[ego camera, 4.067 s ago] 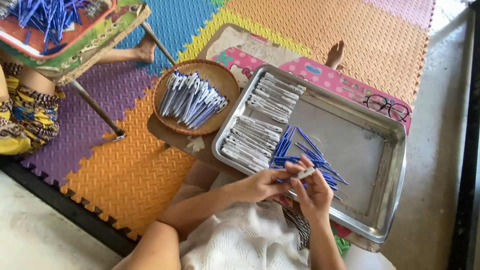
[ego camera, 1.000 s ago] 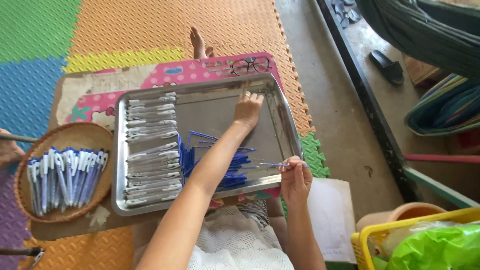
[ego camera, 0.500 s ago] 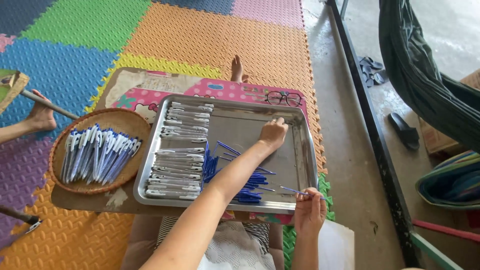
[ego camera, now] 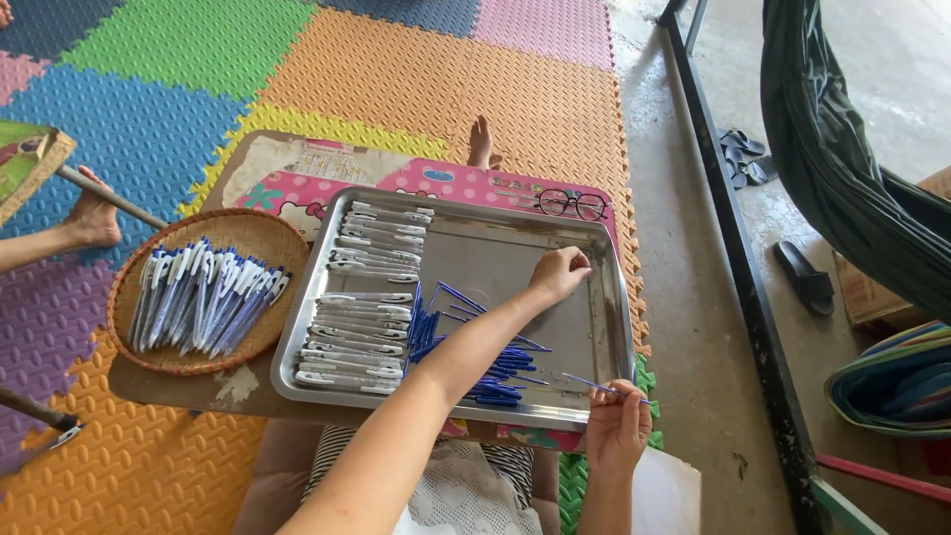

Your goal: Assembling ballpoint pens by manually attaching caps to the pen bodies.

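1. Left hand (ego camera: 561, 272): grip pinched narrow over the bare floor of the steel tray (ego camera: 594, 327), far side, apparently picking a small part too small to make out.
2. Right hand (ego camera: 616, 424): grip holding a thin blue refill (ego camera: 594, 383) at the tray's near rim; loose refills (ego camera: 500, 372) lie just left.
3. Step judged: pen assembly; joining both hands' parts comes next.

left hand (ego camera: 560, 273) fingers now pinched on tray (ego camera: 594, 327)

A brown cardboard box (ego camera: 872, 292) stands at the right edge, beside the hammock.
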